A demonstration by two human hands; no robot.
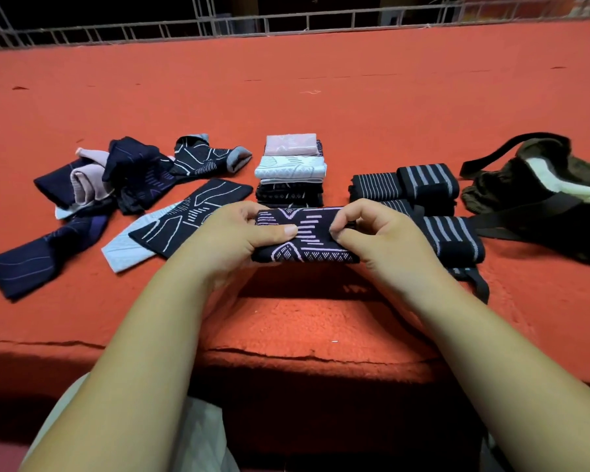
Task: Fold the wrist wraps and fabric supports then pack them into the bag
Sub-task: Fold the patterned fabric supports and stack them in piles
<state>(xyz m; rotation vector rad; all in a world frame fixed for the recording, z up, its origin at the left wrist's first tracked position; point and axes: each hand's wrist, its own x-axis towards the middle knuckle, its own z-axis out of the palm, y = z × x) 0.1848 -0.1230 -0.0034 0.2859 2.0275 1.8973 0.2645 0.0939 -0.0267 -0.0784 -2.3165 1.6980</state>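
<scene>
A folded black fabric support with lilac pattern [312,238] is held just above the orange cloth in front of me. My left hand [239,236] grips its left end, thumb on top. My right hand [372,233] pinches its right end. Behind it stands a stack of folded supports [292,168], pink and white on top, black below. Rolled black wrist wraps with grey stripes [426,185] lie to the right, one [453,238] beside my right hand. The dark olive bag [539,185] with black straps sits open at the far right.
A loose heap of unfolded navy, pink and grey supports [130,175] lies at the left, with a flat black one [191,216] and a navy one [38,260] nearer me. The orange cloth [286,90] covers the surface; a metal railing [286,22] runs along the far edge.
</scene>
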